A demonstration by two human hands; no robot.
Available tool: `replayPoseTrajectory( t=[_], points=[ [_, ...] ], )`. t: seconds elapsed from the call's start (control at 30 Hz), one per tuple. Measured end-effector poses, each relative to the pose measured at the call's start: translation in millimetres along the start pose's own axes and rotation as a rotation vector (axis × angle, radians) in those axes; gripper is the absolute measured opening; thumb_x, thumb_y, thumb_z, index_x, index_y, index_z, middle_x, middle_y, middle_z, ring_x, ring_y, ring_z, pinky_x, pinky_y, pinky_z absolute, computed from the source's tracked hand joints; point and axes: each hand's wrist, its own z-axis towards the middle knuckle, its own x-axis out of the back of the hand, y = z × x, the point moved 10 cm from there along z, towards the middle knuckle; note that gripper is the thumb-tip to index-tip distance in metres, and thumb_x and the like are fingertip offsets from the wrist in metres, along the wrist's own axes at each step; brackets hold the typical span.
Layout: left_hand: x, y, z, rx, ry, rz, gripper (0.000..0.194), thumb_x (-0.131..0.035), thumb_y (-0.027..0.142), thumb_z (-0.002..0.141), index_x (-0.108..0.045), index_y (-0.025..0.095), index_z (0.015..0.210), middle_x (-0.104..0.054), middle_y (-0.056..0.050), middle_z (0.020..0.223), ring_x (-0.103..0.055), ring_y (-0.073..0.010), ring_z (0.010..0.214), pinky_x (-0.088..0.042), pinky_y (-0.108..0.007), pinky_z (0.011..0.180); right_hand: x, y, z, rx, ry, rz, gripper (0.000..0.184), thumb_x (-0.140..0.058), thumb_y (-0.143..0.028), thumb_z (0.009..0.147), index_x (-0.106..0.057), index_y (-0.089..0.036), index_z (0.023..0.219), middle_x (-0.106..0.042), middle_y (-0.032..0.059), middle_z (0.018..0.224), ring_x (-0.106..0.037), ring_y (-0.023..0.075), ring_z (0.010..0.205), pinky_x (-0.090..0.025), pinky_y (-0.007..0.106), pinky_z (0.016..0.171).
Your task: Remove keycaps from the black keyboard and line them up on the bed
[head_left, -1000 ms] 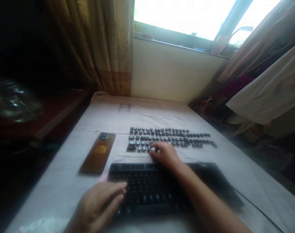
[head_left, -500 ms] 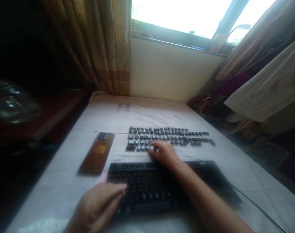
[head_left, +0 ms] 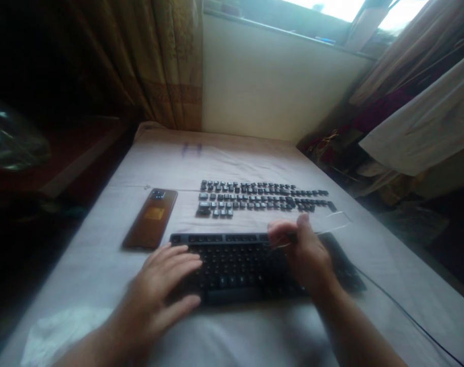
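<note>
A black keyboard (head_left: 235,265) lies on the pale cloth-covered table (head_left: 232,163), close to me. My left hand (head_left: 159,290) rests flat on its left end with the fingers spread. My right hand (head_left: 308,255) hovers over the keyboard's right half, pinched on a thin wire tool (head_left: 336,224) whose pale loop sticks out to the right. Beyond the keyboard, loose dark keycaps (head_left: 262,199) are laid out in three rows. A brown phone (head_left: 151,225) lies face down to the left of them.
The keyboard's black cable (head_left: 400,311) runs off to the lower right. A gold curtain (head_left: 166,61) and a white wall (head_left: 270,81) stand behind the table. White cloth (head_left: 426,127) hangs at the right. A shiny object (head_left: 10,137) sits in the dark at left.
My right hand left the keycap rows, drew back to the right over the keyboard and now pinches the wire tool. My left hand slid forward and flattened on the keys. The view tilted down.
</note>
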Motion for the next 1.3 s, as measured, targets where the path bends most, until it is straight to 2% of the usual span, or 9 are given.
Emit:
replayPoseTrajectory(
  t=[0.1, 0.17, 0.3, 0.4, 0.47, 0.57, 0.7, 1.0, 1.3],
  points=[
    [-11.3, 1.9, -1.4, -0.006, -0.093, 0.044, 0.059, -0.068, 0.045, 0.085, -0.051, 0.029, 0.139, -0.059, -0.007, 0.142, -0.048, -0.0322, 0.135, -0.026, -0.059, 0.117, -16.0, 6.9, -14.1, -0.017, -0.116, -0.079, 0.075, -0.023, -0.075, 0.093, -0.066, -0.020, 0.066, -0.050, 0.0004, 0.050, -0.046, 0.0126, 0.045, -0.038, 0.024, 0.043],
    [-16.8, 0.8, -2.4, -0.002, -0.141, 0.076, 0.067, -0.070, 0.047, 0.083, -0.046, 0.029, 0.143, -0.053, -0.008, 0.148, -0.043, -0.0337, 0.139, -0.021, -0.061, 0.118, -32.4, 11.3, -21.5, -0.061, -0.216, -0.078, 0.067, -0.032, -0.074, 0.092, -0.065, -0.019, 0.072, -0.044, -0.0028, 0.048, -0.042, 0.0111, 0.042, -0.035, 0.023, 0.041],
    [-24.1, -1.5, -5.0, -0.031, -0.205, 0.132, 0.075, -0.071, 0.047, 0.083, -0.039, 0.029, 0.149, -0.046, -0.009, 0.154, -0.036, -0.0347, 0.143, -0.019, -0.063, 0.118, -59.1, 9.0, -31.7, -0.106, -0.396, -0.169, 0.032, -0.059, -0.051, 0.088, -0.060, -0.020, 0.082, -0.055, -0.0030, 0.057, -0.048, 0.0111, 0.048, -0.039, 0.021, 0.044],
    [-27.2, -4.1, -6.3, -0.030, -0.237, 0.148, 0.076, -0.070, 0.046, 0.084, -0.038, 0.031, 0.150, -0.043, -0.008, 0.155, -0.035, -0.0349, 0.144, -0.021, -0.063, 0.118, -69.3, -4.9, -36.2, 0.001, -0.502, -0.231, 0.016, -0.062, -0.036, 0.087, -0.064, -0.020, 0.084, -0.064, -0.0002, 0.069, -0.058, 0.0132, 0.059, -0.047, 0.022, 0.053],
    [-27.6, -5.3, -6.5, -0.019, -0.244, 0.149, 0.075, -0.071, 0.046, 0.083, -0.039, 0.031, 0.149, -0.043, -0.008, 0.155, -0.035, -0.0353, 0.143, -0.021, -0.063, 0.117, -73.1, -9.3, -39.2, 0.034, -0.558, -0.207, 0.012, -0.062, -0.031, 0.087, -0.067, -0.020, 0.085, -0.070, 0.0016, 0.076, -0.064, 0.0151, 0.069, -0.052, 0.024, 0.062],
    [-27.4, -5.1, -6.4, -0.011, -0.246, 0.145, 0.074, -0.071, 0.046, 0.082, -0.041, 0.030, 0.149, -0.043, -0.008, 0.156, -0.036, -0.0358, 0.143, -0.023, -0.064, 0.116, -75.1, -9.4, -40.9, 0.063, -0.574, -0.235, 0.012, -0.062, -0.027, 0.086, -0.070, -0.019, 0.083, -0.073, 0.0026, 0.077, -0.067, 0.0164, 0.071, -0.054, 0.026, 0.067],
    [-27.4, -3.4, -6.5, -0.016, -0.247, 0.144, 0.075, -0.072, 0.045, 0.082, -0.041, 0.030, 0.148, -0.043, -0.008, 0.156, -0.035, -0.0352, 0.144, -0.023, -0.064, 0.116, -81.6, -14.7, -43.5, 0.186, -0.570, -0.292, 0.011, -0.060, -0.024, 0.087, -0.070, -0.019, 0.085, -0.076, 0.0039, 0.081, -0.070, 0.0168, 0.074, -0.055, 0.027, 0.072],
    [-30.0, -3.4, -7.6, -0.008, -0.254, 0.147, 0.073, -0.073, 0.045, 0.082, -0.042, 0.030, 0.147, -0.042, -0.008, 0.156, -0.033, -0.0342, 0.145, -0.021, -0.063, 0.117, -94.1, -26.0, -50.6, 0.383, -0.637, -0.366, 0.009, -0.061, -0.019, 0.089, -0.068, -0.019, 0.084, -0.072, 0.0052, 0.080, -0.068, 0.0155, 0.073, -0.054, 0.025, 0.068],
    [-30.0, -2.0, -5.9, -0.015, -0.251, 0.156, 0.073, -0.073, 0.046, 0.081, -0.043, 0.029, 0.145, -0.043, -0.009, 0.156, -0.033, -0.0338, 0.145, -0.017, -0.062, 0.118, -109.2, -31.7, -63.2, 0.487, -0.712, -0.494, 0.011, -0.057, -0.016, 0.091, -0.064, -0.020, 0.085, -0.071, 0.0036, 0.080, -0.067, 0.0148, 0.071, -0.052, 0.023, 0.067]
  ],
)
